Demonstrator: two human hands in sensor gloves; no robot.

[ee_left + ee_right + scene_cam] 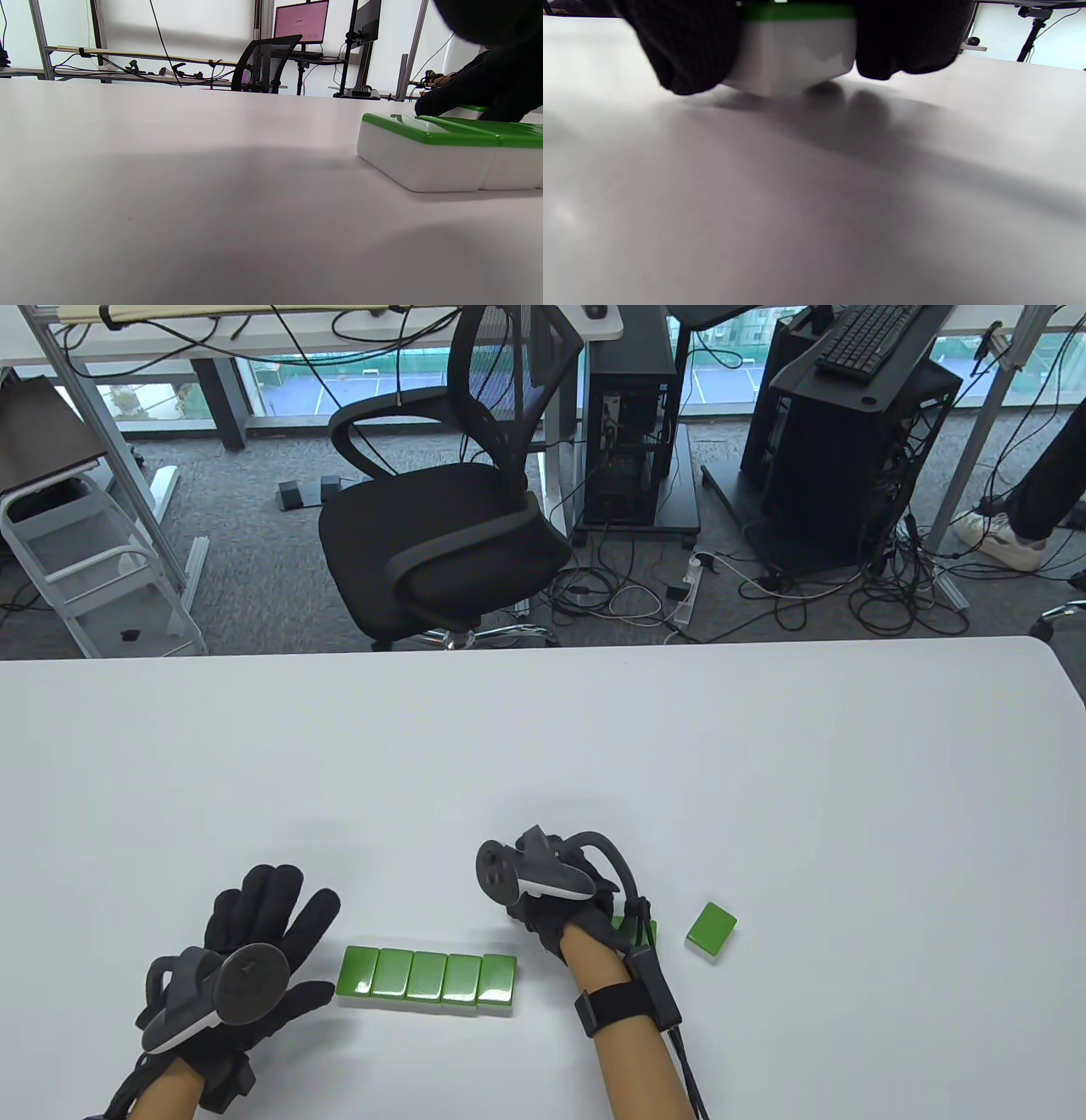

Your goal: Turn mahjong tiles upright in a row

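Several green-backed mahjong tiles lie face down, side by side in a row near the table's front edge; the row's end shows in the left wrist view. My left hand rests open and flat just left of the row, holding nothing. My right hand is right of the row. In the right wrist view its fingertips pinch a white tile with a green back low over the table. A green tile peeks out beside the right wrist. A loose tile lies further right.
The white table stretches far beyond the tiles. A black office chair stands behind its far edge, with computer towers and cables on the floor.
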